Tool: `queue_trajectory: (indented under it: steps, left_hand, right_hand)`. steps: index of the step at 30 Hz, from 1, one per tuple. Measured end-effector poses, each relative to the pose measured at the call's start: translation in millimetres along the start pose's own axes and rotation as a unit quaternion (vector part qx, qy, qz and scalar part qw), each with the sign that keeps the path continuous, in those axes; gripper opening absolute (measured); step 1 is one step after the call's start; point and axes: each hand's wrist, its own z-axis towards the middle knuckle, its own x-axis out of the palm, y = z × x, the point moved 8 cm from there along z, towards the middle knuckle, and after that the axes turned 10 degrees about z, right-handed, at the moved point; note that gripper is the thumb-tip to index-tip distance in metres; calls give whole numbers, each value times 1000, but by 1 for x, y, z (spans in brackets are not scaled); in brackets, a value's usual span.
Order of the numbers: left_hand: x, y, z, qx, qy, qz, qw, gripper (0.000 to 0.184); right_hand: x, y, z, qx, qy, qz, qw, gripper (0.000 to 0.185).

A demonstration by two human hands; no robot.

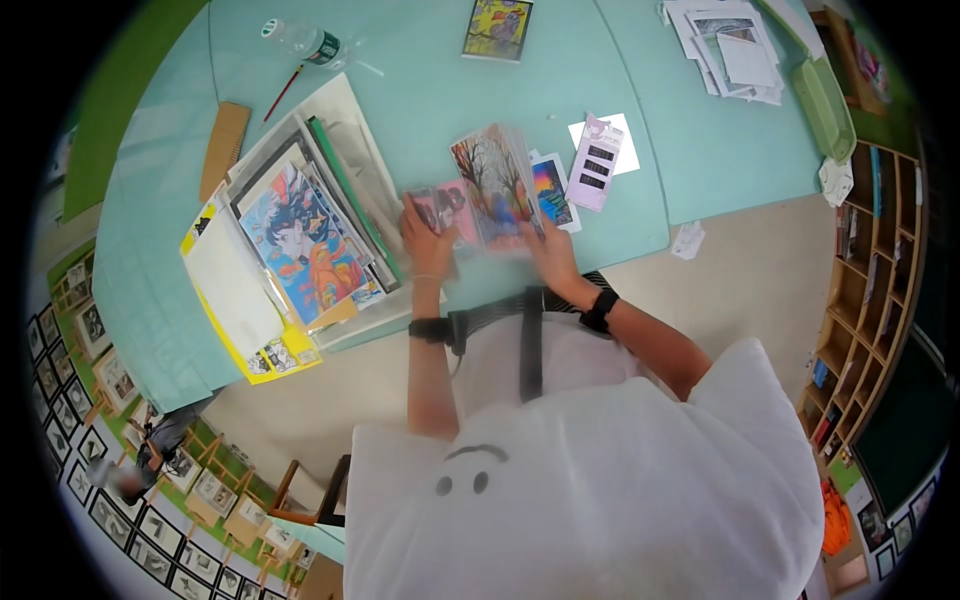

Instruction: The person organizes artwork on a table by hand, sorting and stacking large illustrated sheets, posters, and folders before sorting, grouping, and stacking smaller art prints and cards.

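Note:
My right hand [553, 258] grips the lower right edge of a stack of picture cards [492, 185], its front card showing bare trees over a colourful ground. My left hand [428, 244] is closed on the lower part of some smaller dark-and-pink cards [424, 203]. A pink picture card [457, 208] shows between the two stacks; whether a hand holds it I cannot tell. Partly behind my right hand lies a card with a sunset-coloured picture [552, 188]. A lilac packet with dark panels [596, 165] rests on a white sheet [622, 140].
Left of my hands is a pile of artwork and folders, topped by a blue-and-orange print [300, 240]. Farther off are a water bottle [300, 42], a red pencil [283, 94], a brown notebook [224, 145], a small colourful picture [497, 28] and loose papers [735, 50].

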Motion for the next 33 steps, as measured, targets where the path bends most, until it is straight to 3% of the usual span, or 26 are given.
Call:
queue_trajectory:
  steps: [6,12,14,20,23,29,32,33]
  left_hand:
    - [1,-1,1,5,-8,-31,999,107]
    - [0,-1,-3,9,-5,-35,999,108]
    - [3,-4,-4,-16,3,-34,999,109]
    - [9,0,-1,-108,48,193,974,105]
    - [12,-30,-4,-52,94,315,943,103]
    - [-10,-48,-18,-32,-70,208,975,92]
    - [1,-38,-39,68,-52,258,962,94]
    - [8,-34,-46,38,-4,295,955,96]
  right_hand:
    - [-3,-19,11,-11,22,81,996,32]
    - [-5,-32,18,97,78,177,976,32]
    - [-4,-32,22,73,74,196,975,33]
    - [-10,-20,38,66,120,169,976,32]
    - [-10,-28,44,55,125,161,978,31]
    - [-14,-22,48,23,98,164,981,30]
    - [-13,-30,53,43,115,119,985,36]
    - [-12,-31,53,58,124,101,985,40]
